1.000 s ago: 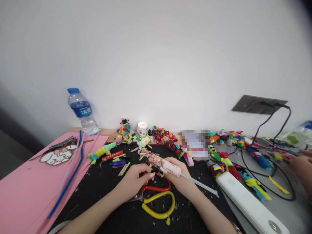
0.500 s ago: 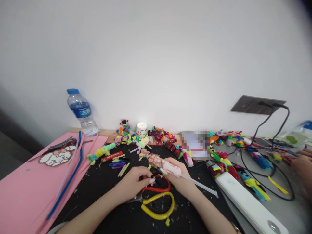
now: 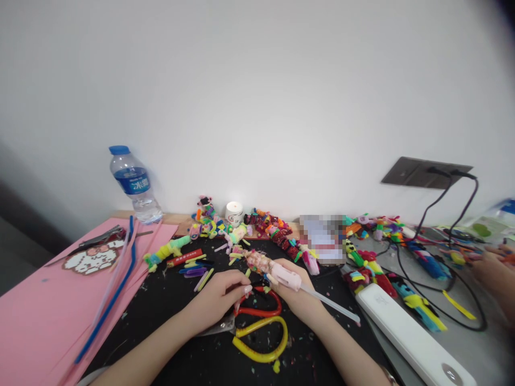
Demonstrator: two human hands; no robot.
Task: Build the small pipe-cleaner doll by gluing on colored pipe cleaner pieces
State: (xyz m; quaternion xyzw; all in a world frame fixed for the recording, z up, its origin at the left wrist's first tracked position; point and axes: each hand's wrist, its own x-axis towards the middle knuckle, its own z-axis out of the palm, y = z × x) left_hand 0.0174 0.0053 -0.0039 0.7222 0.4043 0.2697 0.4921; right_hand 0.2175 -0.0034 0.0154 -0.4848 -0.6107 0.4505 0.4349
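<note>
Gripping a pink plastic glue gun [image 3: 286,276], right hand [image 3: 295,295]; left hand [image 3: 219,300] fingers curled, empty.

Bare forearms, no sleeves; pale polished nails; hands [image 3: 257,295] bare, ungloved
</note>
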